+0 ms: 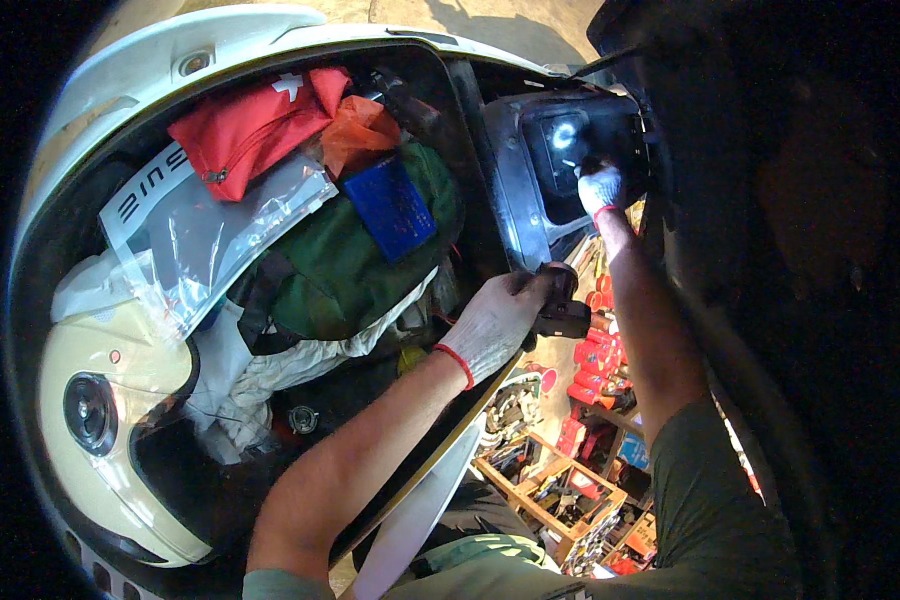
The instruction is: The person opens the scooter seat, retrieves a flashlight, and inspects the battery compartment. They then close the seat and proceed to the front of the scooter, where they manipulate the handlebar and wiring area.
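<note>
My left hand (495, 320), in a white glove with red cuff, is closed on a black device (560, 315), possibly a lamp, at the open under-seat bin's right edge. My right hand (600, 185), gloved alike, reaches into a black recessed compartment (518, 180) at upper right, its fingers bent by a lit spot; what they hold is unclear. In the bin (470, 130) lie a red pouch (240, 135), an orange bag (355, 135), a blue booklet (385, 210), a green bag (320, 285), a clear plastic bag (200, 240) and a cream helmet (100, 450).
A white body panel (130, 65) rims the bin. A dark raised surface (790, 200), likely the seat, fills the right side. Below are wooden crates (525, 480) with tools and several red items (595, 370). A pale floor (490, 25) shows at the top.
</note>
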A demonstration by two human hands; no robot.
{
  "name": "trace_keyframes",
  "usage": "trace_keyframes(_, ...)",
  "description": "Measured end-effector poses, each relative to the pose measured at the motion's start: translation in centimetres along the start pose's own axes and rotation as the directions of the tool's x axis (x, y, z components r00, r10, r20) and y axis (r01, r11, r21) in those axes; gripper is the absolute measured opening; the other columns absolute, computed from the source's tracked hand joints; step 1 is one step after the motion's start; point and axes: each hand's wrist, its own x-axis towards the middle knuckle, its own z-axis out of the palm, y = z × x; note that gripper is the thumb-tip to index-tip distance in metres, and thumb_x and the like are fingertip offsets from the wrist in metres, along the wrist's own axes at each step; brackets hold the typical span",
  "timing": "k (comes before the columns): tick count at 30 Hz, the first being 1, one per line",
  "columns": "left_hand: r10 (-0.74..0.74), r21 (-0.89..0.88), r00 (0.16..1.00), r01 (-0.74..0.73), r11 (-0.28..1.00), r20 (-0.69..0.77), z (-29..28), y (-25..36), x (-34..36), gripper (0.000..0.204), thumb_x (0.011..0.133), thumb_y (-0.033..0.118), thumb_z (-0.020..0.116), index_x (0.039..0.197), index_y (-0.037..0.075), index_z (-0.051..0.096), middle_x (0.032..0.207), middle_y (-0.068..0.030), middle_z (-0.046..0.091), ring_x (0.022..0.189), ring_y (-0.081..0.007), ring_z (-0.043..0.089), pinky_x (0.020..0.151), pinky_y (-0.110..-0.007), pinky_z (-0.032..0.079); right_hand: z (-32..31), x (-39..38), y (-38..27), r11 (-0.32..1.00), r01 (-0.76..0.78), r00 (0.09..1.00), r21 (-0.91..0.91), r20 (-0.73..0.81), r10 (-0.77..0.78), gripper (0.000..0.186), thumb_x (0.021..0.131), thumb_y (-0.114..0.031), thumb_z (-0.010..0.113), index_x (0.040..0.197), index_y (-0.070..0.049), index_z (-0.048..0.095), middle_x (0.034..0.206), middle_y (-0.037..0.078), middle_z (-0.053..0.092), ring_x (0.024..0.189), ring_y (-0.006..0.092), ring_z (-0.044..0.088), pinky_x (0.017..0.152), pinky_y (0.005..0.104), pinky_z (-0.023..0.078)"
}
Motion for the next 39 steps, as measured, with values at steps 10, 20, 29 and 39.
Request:
trace_keyframes(10,-0.021,0.110,0.999,0.024,0.994,-0.028,-1.0,-1.0,0.2,0.047,0.101,0.035,0.048,0.109,-0.010,0.061,0.091,-0.0252,0.066,0.082,-0.0245,0.062,0.077,-0.037,0.047,2.1,0.9,0.5,0.985,0.078,0.987,-0.153,0.149,-0.056,0.022,0.085,-0.021,0.062,0.100,-0.009,0.072,0.103,0.020,0.071,0.097,0.0392,0.067,0.087,0.0462,0.053)
trace_keyframes(20,0.020,0.169,0.999,-0.013,0.985,-0.038,-1.0,-1.3,0.5,0.046,0.101,0.033,0.047,0.112,-0.009,0.060,0.099,-0.0298,0.065,0.091,-0.0326,0.065,0.084,-0.040,0.047,3.6,1.1,1.9,0.953,0.135,0.974,-0.270,0.212,-0.078,0.022,0.084,-0.020,0.062,0.100,-0.009,0.073,0.104,0.020,0.071,0.098,0.0388,0.067,0.087,0.0459,0.053)
trace_keyframes(29,-0.043,0.153,0.999,0.043,0.987,-0.003,-1.3,-1.0,0.7,0.043,0.104,0.031,0.049,0.122,-0.006,0.061,0.106,-0.0126,0.070,0.095,-0.0154,0.061,0.090,-0.030,0.047,4.7,1.3,2.8,0.940,0.154,0.973,-0.303,0.214,-0.090,0.022,0.084,-0.019,0.061,0.101,-0.009,0.073,0.104,0.020,0.070,0.100,0.0385,0.067,0.088,0.0457,0.053)
trace_keyframes(39,0.004,0.102,1.000,-0.002,0.995,-0.016,-1.2,-1.3,0.9,0.041,0.104,0.027,0.048,0.125,-0.007,0.059,0.110,-0.0133,0.069,0.097,-0.0149,0.059,0.091,-0.031,0.046,5.1,1.9,2.6,0.938,0.156,0.968,-0.309,0.238,-0.083,0.022,0.084,-0.015,0.060,0.101,-0.011,0.073,0.109,0.021,0.069,0.103,0.0378,0.066,0.090,0.0450,0.052)
